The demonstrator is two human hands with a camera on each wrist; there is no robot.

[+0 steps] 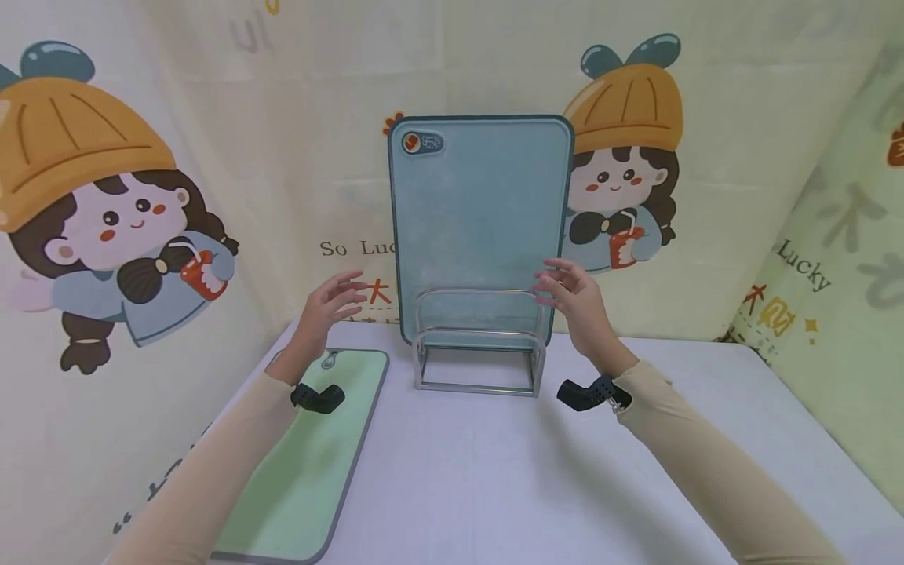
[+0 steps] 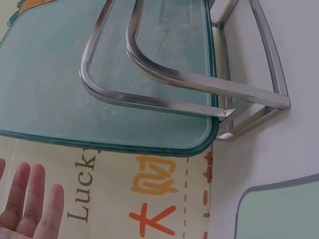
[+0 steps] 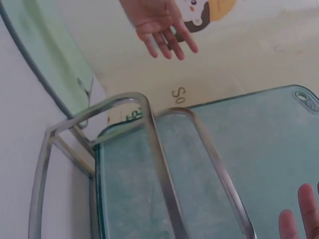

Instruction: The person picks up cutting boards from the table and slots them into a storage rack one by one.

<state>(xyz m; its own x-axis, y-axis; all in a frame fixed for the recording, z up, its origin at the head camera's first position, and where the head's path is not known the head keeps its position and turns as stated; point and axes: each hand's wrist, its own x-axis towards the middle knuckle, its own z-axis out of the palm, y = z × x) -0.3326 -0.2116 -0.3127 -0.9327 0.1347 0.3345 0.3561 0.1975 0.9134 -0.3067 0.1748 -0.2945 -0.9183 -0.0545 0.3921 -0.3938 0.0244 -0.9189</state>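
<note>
Upright in the metal rack [image 1: 478, 345] stands a blue cutting board [image 1: 480, 227]; our left hand [image 1: 326, 306] and right hand [image 1: 574, 298] hover either side of it, fingers spread, touching nothing. Left of the rack, a green cutting board [image 1: 311, 463] lies flat.

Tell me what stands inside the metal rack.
A blue-green cutting board stands upright in the metal rack, leaning toward the wall cloth. The rack's loops cross its lower part; its bottom edge is hidden by them.
</note>
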